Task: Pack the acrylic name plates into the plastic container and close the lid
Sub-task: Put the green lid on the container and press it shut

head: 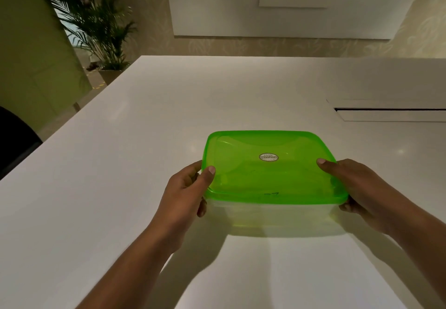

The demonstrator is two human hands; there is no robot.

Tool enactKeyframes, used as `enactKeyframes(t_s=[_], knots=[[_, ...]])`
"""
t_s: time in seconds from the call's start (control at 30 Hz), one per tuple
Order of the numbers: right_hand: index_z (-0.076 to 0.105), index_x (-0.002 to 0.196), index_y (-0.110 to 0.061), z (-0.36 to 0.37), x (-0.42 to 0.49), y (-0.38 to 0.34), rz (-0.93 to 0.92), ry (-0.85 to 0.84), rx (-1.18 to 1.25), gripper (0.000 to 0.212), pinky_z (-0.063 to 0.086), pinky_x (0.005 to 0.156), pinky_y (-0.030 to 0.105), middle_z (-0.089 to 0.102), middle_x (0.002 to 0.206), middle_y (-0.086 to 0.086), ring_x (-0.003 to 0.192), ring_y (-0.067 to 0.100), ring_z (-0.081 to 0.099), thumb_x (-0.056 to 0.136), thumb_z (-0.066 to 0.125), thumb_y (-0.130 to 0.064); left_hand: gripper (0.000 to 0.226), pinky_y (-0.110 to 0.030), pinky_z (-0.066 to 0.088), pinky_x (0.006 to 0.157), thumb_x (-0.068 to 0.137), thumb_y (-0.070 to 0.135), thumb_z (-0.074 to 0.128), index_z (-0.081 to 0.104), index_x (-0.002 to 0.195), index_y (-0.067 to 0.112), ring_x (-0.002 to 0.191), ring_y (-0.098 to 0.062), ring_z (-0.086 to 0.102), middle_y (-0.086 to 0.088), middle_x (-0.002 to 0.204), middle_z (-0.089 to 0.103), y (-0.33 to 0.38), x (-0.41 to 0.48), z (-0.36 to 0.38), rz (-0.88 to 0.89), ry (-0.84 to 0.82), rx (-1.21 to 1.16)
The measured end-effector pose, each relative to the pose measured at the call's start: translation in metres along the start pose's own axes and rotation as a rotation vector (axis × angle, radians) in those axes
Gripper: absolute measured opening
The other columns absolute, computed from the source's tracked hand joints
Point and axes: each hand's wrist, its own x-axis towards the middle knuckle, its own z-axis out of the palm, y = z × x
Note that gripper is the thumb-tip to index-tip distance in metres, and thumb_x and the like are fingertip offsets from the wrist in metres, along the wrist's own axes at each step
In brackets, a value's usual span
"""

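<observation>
A clear plastic container point(277, 217) stands on the white table in the middle of the view, covered by a translucent green lid point(270, 171) with a small oval sticker. My left hand point(185, 195) grips its left side, thumb on the lid's rim, fingers against the wall. On the right side my right hand point(354, 188) holds it the same way, thumb resting on the lid's edge. Through the lid and walls I cannot make out any name plates.
The white table point(144, 139) stretches wide around the container. A flat panel with a dark slot point(391, 110) lies at the right. A dark chair back point(14, 139) sits at the left edge, and a potted palm point(101, 26) stands beyond the table's far left corner.
</observation>
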Motion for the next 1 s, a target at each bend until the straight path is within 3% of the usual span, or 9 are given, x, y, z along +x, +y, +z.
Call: enactKeyframes(t_s=[0.13,0.4,0.47,0.57,0.63,0.7,0.8,0.87,1.0], knots=[[0.051,0.085,-0.011,0.003,-0.004,-0.003,0.006,-0.035,0.034,0.036,0.033,0.044,0.027,0.038,0.068,0.002,0.051,0.014,0.036,0.086,0.065,-0.044,0.022,-0.02,0.038,0.041,0.097,0.024,0.057,0.078,0.102,0.03,0.041,-0.011,0.039,0.01,0.072,0.07,0.0,-0.001,-0.001,-0.015,-0.034,-0.07],[0.046,0.08,-0.011,0.004,-0.01,-0.005,0.004,-0.061,0.089,0.034,0.027,0.043,0.026,0.032,0.063,0.002,0.044,0.012,0.03,0.089,0.064,-0.038,0.026,-0.02,0.04,0.041,0.098,0.02,0.056,0.08,0.096,0.032,0.043,-0.01,0.041,0.007,0.076,0.072,0.002,0.0,0.001,-0.024,-0.03,-0.114],[0.046,0.078,-0.011,0.004,-0.009,-0.004,-0.002,-0.063,0.091,0.036,0.027,0.043,0.027,0.032,0.062,0.002,0.044,0.012,0.03,0.088,0.065,-0.039,0.025,-0.021,0.04,0.042,0.098,0.021,0.056,0.079,0.1,0.031,0.043,-0.01,0.041,0.007,0.076,0.072,0.001,-0.001,0.002,-0.026,-0.009,-0.107],[0.051,0.085,-0.007,0.001,-0.006,-0.001,-0.031,-0.037,0.041,0.041,0.036,0.047,0.029,0.042,0.067,0.004,0.051,0.016,0.04,0.083,0.067,-0.045,0.03,-0.029,0.044,0.052,0.098,0.028,0.057,0.065,0.126,0.028,0.043,-0.01,0.045,0.0,0.081,0.067,0.0,-0.002,0.003,-0.005,0.089,0.041],[0.058,0.098,-0.011,0.0,-0.002,0.002,-0.082,0.025,-0.016,0.04,0.048,0.058,0.032,0.06,0.085,0.006,0.069,0.021,0.058,0.082,0.067,-0.047,0.038,-0.027,0.047,0.06,0.096,0.03,0.058,0.057,0.134,0.031,0.054,-0.006,0.055,0.001,0.091,0.066,0.0,0.0,0.004,0.024,0.165,0.154],[0.063,0.108,-0.02,0.002,-0.002,0.005,-0.153,0.051,0.008,0.034,0.053,0.074,0.038,0.069,0.103,0.005,0.09,0.023,0.066,0.085,0.064,-0.046,0.04,-0.023,0.046,0.073,0.095,0.027,0.058,0.057,0.135,0.031,0.084,0.002,0.061,0.007,0.114,0.066,0.003,0.004,0.006,0.008,0.214,0.123],[0.067,0.117,-0.025,0.008,-0.004,0.008,-0.213,-0.037,0.16,0.036,0.049,0.094,0.043,0.072,0.115,-0.001,0.107,0.02,0.066,0.088,0.059,-0.044,0.044,-0.014,0.047,0.087,0.095,0.025,0.057,0.053,0.139,0.027,0.103,0.01,0.06,0.015,0.129,0.061,0.008,0.007,0.019,-0.019,0.186,-0.006],[0.068,0.116,-0.036,0.012,-0.007,0.008,-0.227,-0.048,0.192,0.028,0.05,0.086,0.038,0.073,0.114,-0.008,0.103,0.014,0.068,0.091,0.057,-0.043,0.051,-0.031,0.041,0.107,0.095,0.026,0.058,0.046,0.145,0.029,0.123,-0.004,0.054,0.011,0.141,0.055,0.006,0.004,0.029,-0.037,0.189,-0.054],[0.061,0.117,-0.037,0.016,-0.005,0.01,-0.245,0.01,0.22,0.023,0.046,0.093,0.033,0.067,0.117,-0.012,0.105,0.007,0.064,0.095,0.056,-0.032,0.053,-0.045,0.038,0.111,0.095,0.022,0.059,0.044,0.145,0.032,0.128,-0.015,0.052,0.007,0.146,0.05,0.001,0.003,0.033,-0.075,0.21,-0.167]])
